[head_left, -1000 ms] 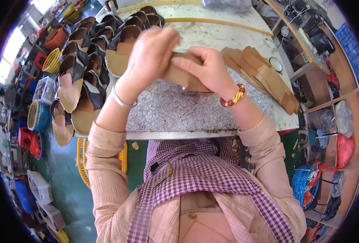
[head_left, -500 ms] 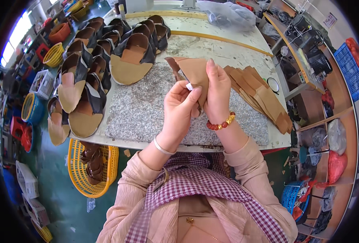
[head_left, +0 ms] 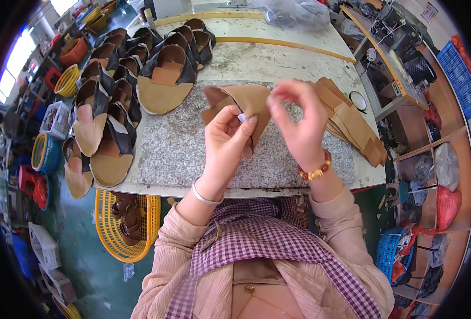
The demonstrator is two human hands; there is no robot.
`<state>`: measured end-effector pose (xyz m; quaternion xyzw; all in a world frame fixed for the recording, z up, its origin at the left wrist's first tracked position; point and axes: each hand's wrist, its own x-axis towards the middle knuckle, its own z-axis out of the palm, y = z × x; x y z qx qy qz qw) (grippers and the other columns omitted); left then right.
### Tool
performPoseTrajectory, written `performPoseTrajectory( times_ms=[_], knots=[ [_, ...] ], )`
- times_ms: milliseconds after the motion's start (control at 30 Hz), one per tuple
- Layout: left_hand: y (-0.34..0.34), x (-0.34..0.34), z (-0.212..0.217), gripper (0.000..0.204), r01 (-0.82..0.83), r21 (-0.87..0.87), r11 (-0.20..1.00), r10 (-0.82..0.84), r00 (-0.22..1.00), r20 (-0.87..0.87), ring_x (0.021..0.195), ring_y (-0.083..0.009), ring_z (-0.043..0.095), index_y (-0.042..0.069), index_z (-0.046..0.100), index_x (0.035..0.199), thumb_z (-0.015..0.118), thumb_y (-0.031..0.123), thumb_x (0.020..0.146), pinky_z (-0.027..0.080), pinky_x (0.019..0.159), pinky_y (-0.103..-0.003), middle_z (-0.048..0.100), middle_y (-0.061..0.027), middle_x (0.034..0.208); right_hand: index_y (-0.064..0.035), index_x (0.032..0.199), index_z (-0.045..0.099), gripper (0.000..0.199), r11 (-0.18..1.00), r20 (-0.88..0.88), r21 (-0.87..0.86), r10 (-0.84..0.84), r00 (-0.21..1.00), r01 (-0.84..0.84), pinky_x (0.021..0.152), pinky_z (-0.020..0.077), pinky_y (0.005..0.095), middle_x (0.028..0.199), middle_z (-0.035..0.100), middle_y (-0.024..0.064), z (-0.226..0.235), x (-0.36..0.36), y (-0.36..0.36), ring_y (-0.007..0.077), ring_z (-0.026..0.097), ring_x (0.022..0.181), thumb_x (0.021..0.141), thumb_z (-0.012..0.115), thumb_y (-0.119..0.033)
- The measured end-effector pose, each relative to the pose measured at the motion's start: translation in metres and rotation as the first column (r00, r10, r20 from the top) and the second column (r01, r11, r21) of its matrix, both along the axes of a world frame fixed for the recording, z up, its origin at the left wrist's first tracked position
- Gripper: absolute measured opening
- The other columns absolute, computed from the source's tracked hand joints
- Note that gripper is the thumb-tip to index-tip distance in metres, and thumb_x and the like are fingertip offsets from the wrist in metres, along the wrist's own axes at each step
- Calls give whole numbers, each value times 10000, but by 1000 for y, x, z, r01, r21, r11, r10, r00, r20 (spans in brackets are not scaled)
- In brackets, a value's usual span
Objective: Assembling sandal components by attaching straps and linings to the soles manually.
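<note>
My left hand [head_left: 227,133] pinches a folded tan-and-brown shoe upper [head_left: 252,99] above a grey speckled stone slab [head_left: 177,143]. A small white label [head_left: 242,117] shows at the thumb and fingers of that hand. My right hand [head_left: 300,123] is off the upper, just to its right, with thumb and fingers curved apart and slightly blurred; nothing shows in it. To the right lies a fanned stack of flat tan pieces [head_left: 347,119]. Rows of tan, brown and black shoe uppers [head_left: 164,95] cover the left of the table.
A yellow basket [head_left: 153,226] with brown pieces stands on the floor below the table's left front edge. A clear plastic bag [head_left: 294,13] lies at the back. A roll of tape [head_left: 357,100] sits right of the stack. Shelves [head_left: 453,212] line the right side.
My right hand has let go of the upper and moved a little right, its fingers spreading. The upper in my left hand has turned and shifted slightly left. The view has tilted a little.
</note>
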<state>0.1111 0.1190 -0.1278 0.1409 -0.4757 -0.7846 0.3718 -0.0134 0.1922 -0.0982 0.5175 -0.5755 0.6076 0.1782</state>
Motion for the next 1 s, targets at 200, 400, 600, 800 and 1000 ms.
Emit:
performPoseTrajectory(
  times_ms=[200,400,600,800,1000],
  knots=[
    [4,-3,-12,143,-24,-142,990,34,997,67,542,-111,573,-29,579,1080,621,18,951,449,412,-199,647,-78,786,-13,992,669,267,966,-583,168,-63,810,197,719,500,296,993,687,74,5,6,25,169,623,755,743,761,21],
    [12,-5,-9,70,-84,-371,925,144,980,139,506,-46,445,0,594,967,617,-23,905,343,438,-185,572,-9,701,-3,975,651,262,939,-723,149,-111,681,311,631,471,276,949,646,83,-5,-6,30,165,594,687,726,729,-26],
    [11,-2,-13,61,-74,-545,835,215,956,200,558,-47,484,2,594,955,597,-20,898,385,480,-179,578,-15,726,-26,949,668,233,920,-510,311,-49,859,237,633,473,282,976,643,79,-8,5,38,161,586,675,723,723,-16],
    [8,3,-15,118,47,-159,986,-18,983,184,618,-85,577,-6,610,1016,554,79,956,446,481,-186,619,-41,757,-44,920,680,186,959,-124,282,25,992,11,647,486,270,980,645,78,-25,19,34,170,587,676,739,720,-30],
    [3,12,-16,246,233,283,930,-205,971,-125,721,-121,648,-11,616,1111,527,196,1012,515,558,-197,673,-74,873,-29,942,696,143,974,-432,217,152,889,-61,691,484,216,1095,642,93,-24,5,28,133,578,729,807,696,19]
  ],
)
